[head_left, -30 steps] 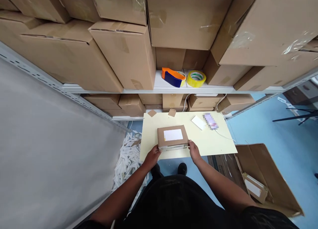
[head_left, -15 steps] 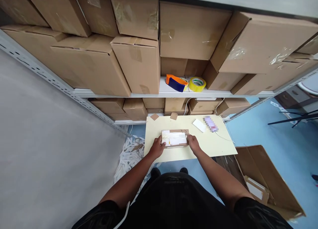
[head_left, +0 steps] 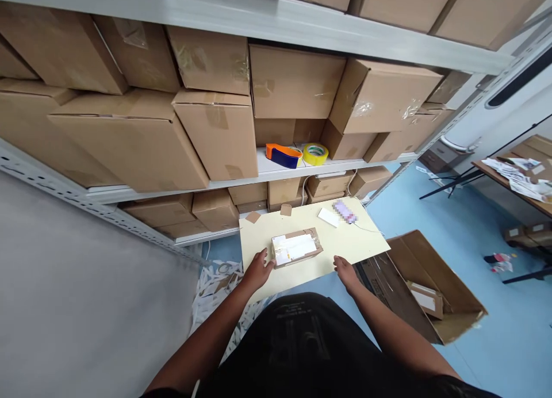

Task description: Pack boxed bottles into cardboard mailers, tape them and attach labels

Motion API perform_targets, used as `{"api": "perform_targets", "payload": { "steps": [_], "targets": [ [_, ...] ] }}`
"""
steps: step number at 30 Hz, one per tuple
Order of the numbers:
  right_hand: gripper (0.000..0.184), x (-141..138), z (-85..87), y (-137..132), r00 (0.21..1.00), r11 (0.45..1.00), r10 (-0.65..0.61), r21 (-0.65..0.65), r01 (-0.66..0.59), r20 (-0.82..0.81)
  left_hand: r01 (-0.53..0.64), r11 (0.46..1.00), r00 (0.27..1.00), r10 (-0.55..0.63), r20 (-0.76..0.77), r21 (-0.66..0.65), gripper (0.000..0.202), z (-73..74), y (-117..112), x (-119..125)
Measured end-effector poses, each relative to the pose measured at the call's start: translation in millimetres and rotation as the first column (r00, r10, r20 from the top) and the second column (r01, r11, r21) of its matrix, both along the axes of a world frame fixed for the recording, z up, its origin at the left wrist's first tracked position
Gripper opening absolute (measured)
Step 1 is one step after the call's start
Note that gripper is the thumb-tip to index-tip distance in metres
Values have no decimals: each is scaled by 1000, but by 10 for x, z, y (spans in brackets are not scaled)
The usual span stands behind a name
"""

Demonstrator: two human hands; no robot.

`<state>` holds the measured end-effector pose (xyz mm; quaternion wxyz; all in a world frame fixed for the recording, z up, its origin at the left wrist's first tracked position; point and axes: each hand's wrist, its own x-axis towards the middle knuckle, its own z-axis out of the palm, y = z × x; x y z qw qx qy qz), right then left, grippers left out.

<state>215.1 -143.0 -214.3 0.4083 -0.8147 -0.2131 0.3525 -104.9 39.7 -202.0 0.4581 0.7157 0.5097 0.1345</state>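
A small cardboard box [head_left: 297, 247] with a white label and clear tape on top lies on the pale yellow tabletop [head_left: 345, 237]. My left hand [head_left: 257, 270] is by the box's left end, thumb and fingers apart; whether it touches the box I cannot tell. Off to the right of the box, near the table's front edge, my right hand [head_left: 345, 271] is empty, with its fingers apart. Farther back on the table lie a white flat block [head_left: 328, 217] and a blurred-out purple item [head_left: 345, 211]. Two small cardboard pieces [head_left: 286, 210] lie at the back edge.
Shelves ahead hold many cardboard boxes [head_left: 215, 133]. A yellow tape roll [head_left: 315, 154] and an orange-and-blue tape dispenser [head_left: 283, 155] sit on one shelf. At right on the floor stands a large open carton [head_left: 435, 283] with a labelled box inside. White paper scraps [head_left: 215, 294] pile up at left.
Both hands have let go of the box; the right has moved away to its right. The box now sits slightly turned on the table. My view has swung right.
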Motion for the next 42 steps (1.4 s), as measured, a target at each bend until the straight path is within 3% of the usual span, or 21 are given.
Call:
{"api": "perform_targets", "payload": {
  "steps": [7,16,22,28,32,36,39,42],
  "targets": [
    [65,47,181,90,994,989,107,-106,-106,1,2,1000,1000,-2,10,-12,60,101,-36,139],
    [58,345,-41,441,924,918,381,-110,-382,-30,-129,991,986,133,-98,42,60,96,-172,244],
    [57,619,-106,589,850,845,519,-98,-526,-88,-190,964,956,225,-190,188,58,229,-135,481],
    [54,979,-76,695,826,819,557,-110,-563,-83,-93,921,951,195,-240,379,41,500,-5,797],
    [53,1167,-195,690,836,827,539,-123,-548,-102,144,912,956,-28,-292,384,29,797,129,1312],
    [53,1316,-388,618,868,866,477,-95,-491,-140,437,856,874,-331,-356,276,24,949,361,2204],
    [51,1449,-468,515,892,897,409,-94,-432,-192,554,815,786,-445,-429,171,24,855,538,2968],
    [51,1613,-485,383,910,916,354,-118,-384,-216,603,789,726,-484,-490,114,27,614,641,3646]
  ]
}}
